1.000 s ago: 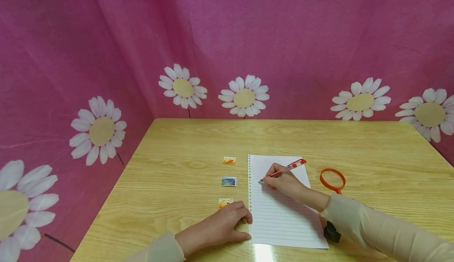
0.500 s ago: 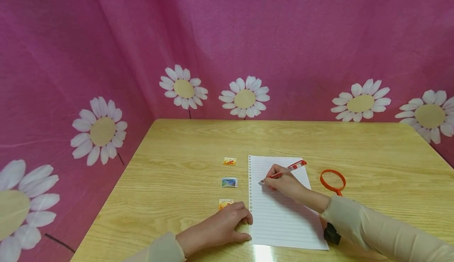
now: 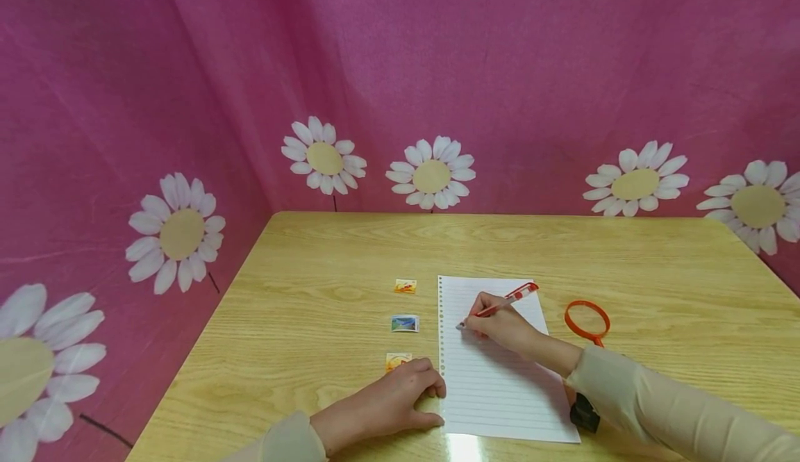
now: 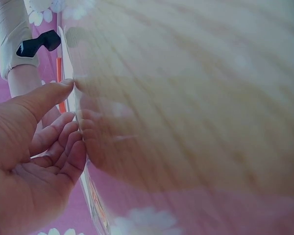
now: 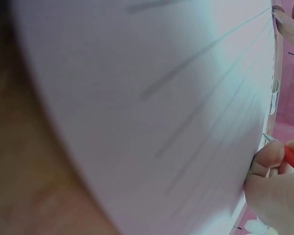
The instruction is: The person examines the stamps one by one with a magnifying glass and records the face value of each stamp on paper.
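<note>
My right hand (image 3: 505, 324) pinches a red-and-clear pen (image 3: 509, 299), its tip down at the upper left of a lined sheet of paper (image 3: 509, 396). In the right wrist view, the tip of the pen (image 5: 293, 157) pokes out past the thumb and fingers, right at the page. My left hand (image 3: 400, 398) rests at the sheet's lower left edge with fingers loosely bent. Its thumb (image 4: 54, 93) and fingertips touch down there in the left wrist view. Small stamp-like pictures lie left of the sheet: a yellow one (image 3: 405, 286), a blue-green one (image 3: 405, 323) and another yellow one (image 3: 397, 360), partly hidden by the left hand.
A red-rimmed magnifying glass (image 3: 587, 319) lies right of the sheet, its handle running under the right sleeve (image 3: 650, 392). A black device (image 3: 584, 413) sits below the right wrist. The wooden table (image 3: 325, 260) ends at a pink flowered curtain (image 3: 500, 66).
The head view drifts slightly, so everything appears a little lower. The right hand still grips the pen, whose tip shifts barely, and the left hand stays at the sheet's edge.
</note>
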### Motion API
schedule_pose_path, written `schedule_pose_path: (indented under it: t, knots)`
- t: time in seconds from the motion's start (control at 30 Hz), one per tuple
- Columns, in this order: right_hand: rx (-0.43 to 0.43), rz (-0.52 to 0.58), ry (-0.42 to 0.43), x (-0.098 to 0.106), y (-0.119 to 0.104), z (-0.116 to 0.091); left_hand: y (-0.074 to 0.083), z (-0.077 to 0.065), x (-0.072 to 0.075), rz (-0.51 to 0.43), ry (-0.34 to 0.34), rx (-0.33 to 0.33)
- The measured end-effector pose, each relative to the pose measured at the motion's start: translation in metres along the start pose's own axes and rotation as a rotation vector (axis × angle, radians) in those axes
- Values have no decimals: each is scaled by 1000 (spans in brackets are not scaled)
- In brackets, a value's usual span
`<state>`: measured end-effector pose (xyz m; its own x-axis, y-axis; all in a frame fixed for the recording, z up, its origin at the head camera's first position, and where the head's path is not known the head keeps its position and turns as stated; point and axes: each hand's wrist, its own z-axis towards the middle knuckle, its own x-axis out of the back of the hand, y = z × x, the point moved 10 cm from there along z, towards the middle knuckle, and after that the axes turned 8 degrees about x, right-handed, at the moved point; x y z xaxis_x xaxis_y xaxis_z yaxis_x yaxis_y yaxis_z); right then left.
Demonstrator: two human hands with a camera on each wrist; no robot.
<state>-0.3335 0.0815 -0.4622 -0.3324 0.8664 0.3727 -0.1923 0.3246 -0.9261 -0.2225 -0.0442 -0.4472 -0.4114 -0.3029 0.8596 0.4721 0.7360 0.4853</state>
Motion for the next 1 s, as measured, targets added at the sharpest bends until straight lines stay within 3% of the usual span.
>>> schedule_pose_path:
  t: [0.53, 0.77, 1.0]
  knots:
    - [44, 2, -76, -6, -5, -1, 1, 0, 0, 4, -3, 4]
    - [-9, -18, -38, 0, 3, 1, 1, -1, 0, 9, 0, 5]
    - [25, -24, -48, -1, 0, 1, 1, 0, 0, 8, 5, -2]
